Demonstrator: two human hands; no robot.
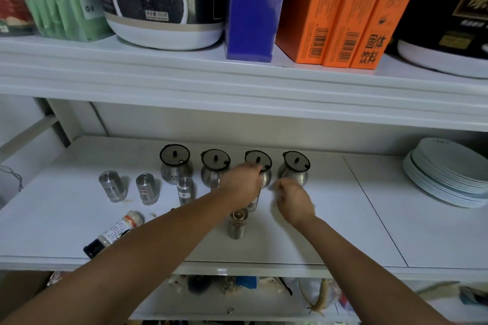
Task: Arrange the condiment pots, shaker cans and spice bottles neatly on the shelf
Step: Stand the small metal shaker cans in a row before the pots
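Note:
Four steel condiment pots with dark lids stand in a row at the back of the white shelf (343,219): first pot (175,170), second pot (214,171), third pot (265,175), fourth pot (294,170). My left hand (241,185) reaches in and its fingers close on the third pot's left front. My right hand (293,200) is blurred, just in front of the fourth pot, fingers curled with nothing seen in them. Steel shaker cans stand at the left (113,187), (146,189), (185,191); another (237,224) is near the middle front, and one (253,203) is half hidden under my left hand. A spice bottle (116,232) lies on its side.
A stack of pale plates (449,174) sits at the shelf's right end. The shelf above carries a blue box (253,8), orange boxes (338,13) and round containers (163,0). Cluttered items lie on the lower shelf (237,285). A cable (13,174) hangs at the far left.

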